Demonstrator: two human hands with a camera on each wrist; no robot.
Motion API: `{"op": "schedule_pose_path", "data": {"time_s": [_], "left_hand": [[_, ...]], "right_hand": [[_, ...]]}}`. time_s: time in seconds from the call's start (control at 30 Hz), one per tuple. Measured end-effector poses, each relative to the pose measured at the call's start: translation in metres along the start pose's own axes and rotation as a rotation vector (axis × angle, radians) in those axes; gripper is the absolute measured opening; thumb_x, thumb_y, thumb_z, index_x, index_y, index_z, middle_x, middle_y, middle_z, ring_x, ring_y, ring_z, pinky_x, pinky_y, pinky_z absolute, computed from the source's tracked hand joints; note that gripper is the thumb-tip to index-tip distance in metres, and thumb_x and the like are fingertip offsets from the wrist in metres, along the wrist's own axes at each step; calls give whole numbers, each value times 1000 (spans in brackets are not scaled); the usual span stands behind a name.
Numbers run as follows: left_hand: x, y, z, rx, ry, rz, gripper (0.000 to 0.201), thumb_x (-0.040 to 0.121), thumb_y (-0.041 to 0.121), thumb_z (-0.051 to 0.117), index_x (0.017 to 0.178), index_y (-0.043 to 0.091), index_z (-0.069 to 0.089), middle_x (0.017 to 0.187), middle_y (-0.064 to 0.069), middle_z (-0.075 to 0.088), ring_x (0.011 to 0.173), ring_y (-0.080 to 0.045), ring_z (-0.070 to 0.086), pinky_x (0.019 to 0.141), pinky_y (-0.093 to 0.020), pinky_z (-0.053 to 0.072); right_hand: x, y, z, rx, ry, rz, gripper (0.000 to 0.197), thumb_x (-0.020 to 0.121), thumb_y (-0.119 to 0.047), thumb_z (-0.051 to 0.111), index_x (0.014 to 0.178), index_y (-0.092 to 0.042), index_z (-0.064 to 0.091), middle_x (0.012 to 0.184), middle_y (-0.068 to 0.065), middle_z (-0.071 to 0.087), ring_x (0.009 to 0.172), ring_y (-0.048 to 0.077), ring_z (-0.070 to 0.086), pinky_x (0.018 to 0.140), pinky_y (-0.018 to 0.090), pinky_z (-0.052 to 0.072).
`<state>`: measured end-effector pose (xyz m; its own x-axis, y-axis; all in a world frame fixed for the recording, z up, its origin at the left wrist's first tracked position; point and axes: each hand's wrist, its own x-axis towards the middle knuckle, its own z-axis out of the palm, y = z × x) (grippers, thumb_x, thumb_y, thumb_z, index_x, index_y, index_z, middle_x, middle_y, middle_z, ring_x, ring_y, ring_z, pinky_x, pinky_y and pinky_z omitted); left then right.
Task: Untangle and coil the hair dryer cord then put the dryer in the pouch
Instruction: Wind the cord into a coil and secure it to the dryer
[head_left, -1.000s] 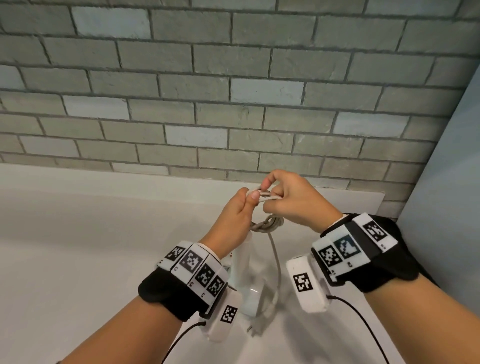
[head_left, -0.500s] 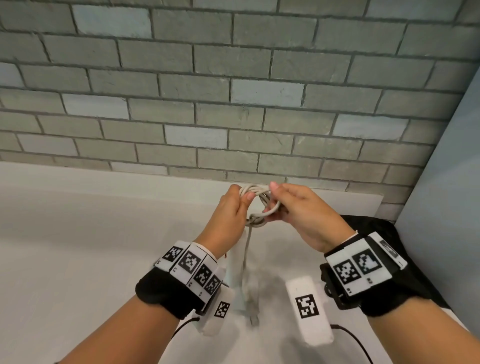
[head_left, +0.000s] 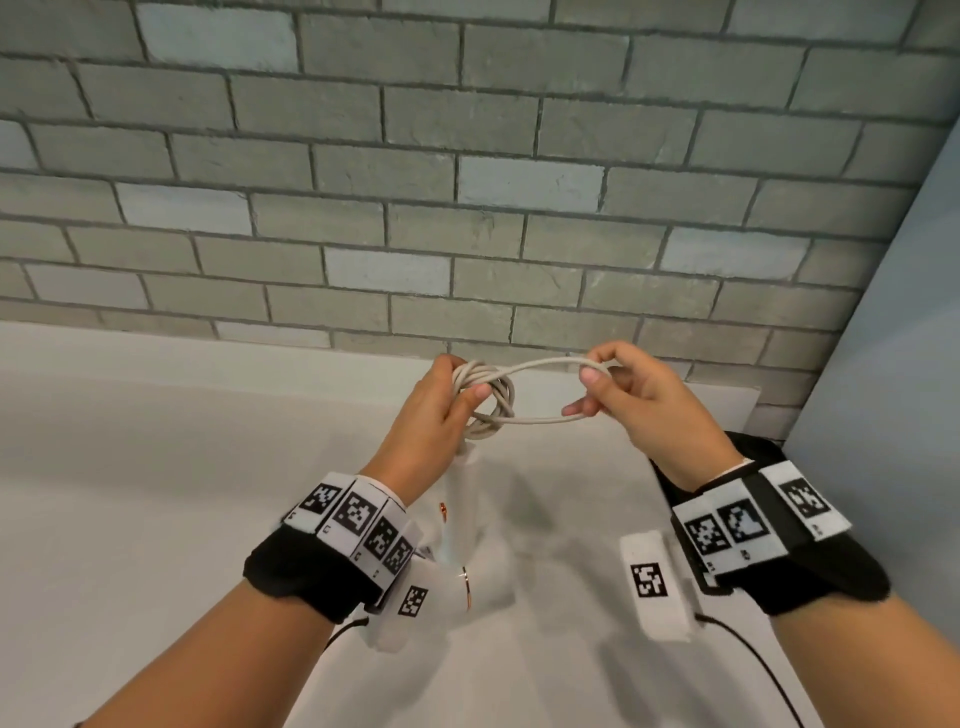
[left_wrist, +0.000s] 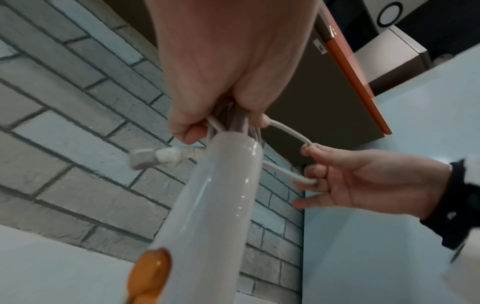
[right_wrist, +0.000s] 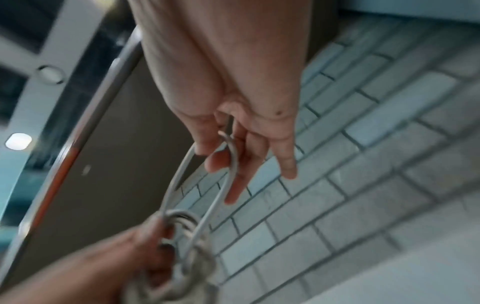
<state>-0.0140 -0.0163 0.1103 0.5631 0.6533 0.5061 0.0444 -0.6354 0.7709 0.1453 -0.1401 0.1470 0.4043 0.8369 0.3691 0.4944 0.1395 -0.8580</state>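
My left hand (head_left: 457, 400) grips a bundle of coiled white cord (head_left: 491, 395) above the counter. Below that hand hangs the white hair dryer (head_left: 462, 530), its glossy handle (left_wrist: 218, 197) filling the left wrist view, with an orange switch (left_wrist: 150, 273) low on it. The plug (left_wrist: 145, 158) sticks out to the left of the handle. My right hand (head_left: 608, 384) pinches one loop of cord (head_left: 545, 366) between thumb and forefinger and holds it stretched out to the right; the other fingers are extended. A black pouch (head_left: 753, 452) lies partly hidden behind my right wrist.
A white counter (head_left: 156, 493) runs under both hands, backed by a grey brick wall (head_left: 467, 182). A pale blue panel (head_left: 893, 364) closes off the right side. Thin black cables (head_left: 753, 660) trail from the wrist cameras.
My right hand has pulled a loop of cord out to the right, away from the bundle. Both hands have moved apart, and the hanging cord and plug have been drawn up.
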Motion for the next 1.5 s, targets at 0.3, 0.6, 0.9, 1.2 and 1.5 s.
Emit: {"op": "schedule_pose_path", "data": {"time_s": [0.3, 0.6, 0.9, 1.2, 1.5], "left_hand": [[11, -13, 5, 245, 71, 52, 16, 95, 30, 39, 83, 20, 36, 83, -5, 47, 81, -22, 43, 57, -22, 27], [-1, -1, -14, -66, -83, -45, 15, 95, 30, 39, 83, 32, 47, 70, 7, 49, 50, -7, 56, 52, -10, 40], [-13, -4, -7, -227, -129, -77, 21, 94, 32, 37, 82, 20, 49, 74, 2, 47, 69, -6, 47, 68, -13, 44], [-18, -6, 2, -442, -133, -116, 24, 88, 40, 42, 70, 26, 48, 61, 15, 46, 64, -9, 44, 69, -26, 39], [-18, 0, 5, -436, -92, -122, 27, 95, 27, 38, 72, 30, 51, 63, 12, 45, 63, -7, 43, 67, -22, 39]], "right_hand": [[2, -31, 7, 650, -12, 103, 18, 79, -25, 58, 72, -9, 55, 45, -7, 36, 35, 5, 29, 33, 16, 29], [6, -4, -13, 54, 131, -31, 22, 94, -10, 41, 95, -17, 62, 65, -1, 49, 52, 11, 40, 49, 19, 39], [1, 16, 8, -328, -74, -316, 29, 91, -36, 45, 119, -28, 44, 74, -6, 43, 62, 6, 41, 61, 15, 35], [2, 42, 35, -233, 43, -366, 10, 88, -20, 52, 92, -19, 60, 79, -18, 58, 70, 8, 54, 66, 20, 44], [-4, 21, 51, 477, -224, 122, 25, 93, -17, 43, 81, -9, 64, 69, 4, 63, 62, 15, 58, 59, 27, 50]]}}
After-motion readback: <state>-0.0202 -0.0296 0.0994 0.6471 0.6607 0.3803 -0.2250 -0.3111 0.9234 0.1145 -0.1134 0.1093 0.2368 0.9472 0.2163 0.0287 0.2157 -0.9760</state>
